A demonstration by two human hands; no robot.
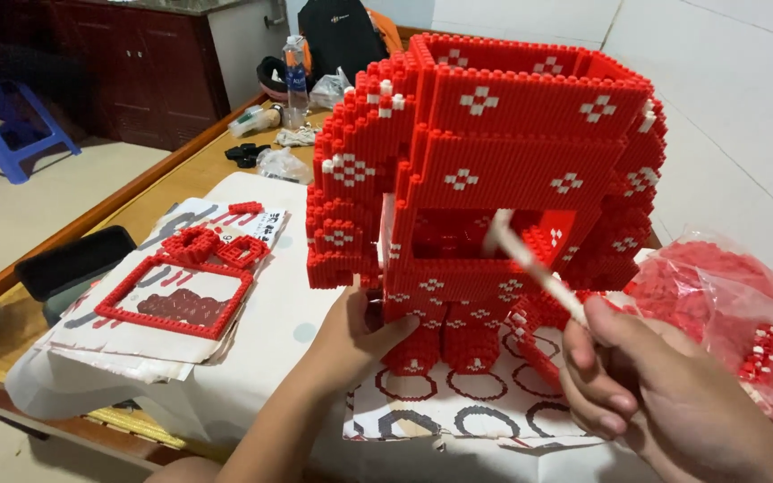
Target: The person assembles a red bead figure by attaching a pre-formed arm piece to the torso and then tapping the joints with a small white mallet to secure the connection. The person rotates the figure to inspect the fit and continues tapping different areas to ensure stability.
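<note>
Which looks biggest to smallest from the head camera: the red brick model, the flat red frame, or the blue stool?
1. Red brick model, though it is nearest.
2. Flat red frame.
3. Blue stool, though it is farther away and partly cut off.

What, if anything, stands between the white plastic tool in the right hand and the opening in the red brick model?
Nothing visible does. The right hand holds the white plastic tool, whose tip already lies at the opening in the red brick model; the left hand steadies the base.
</note>
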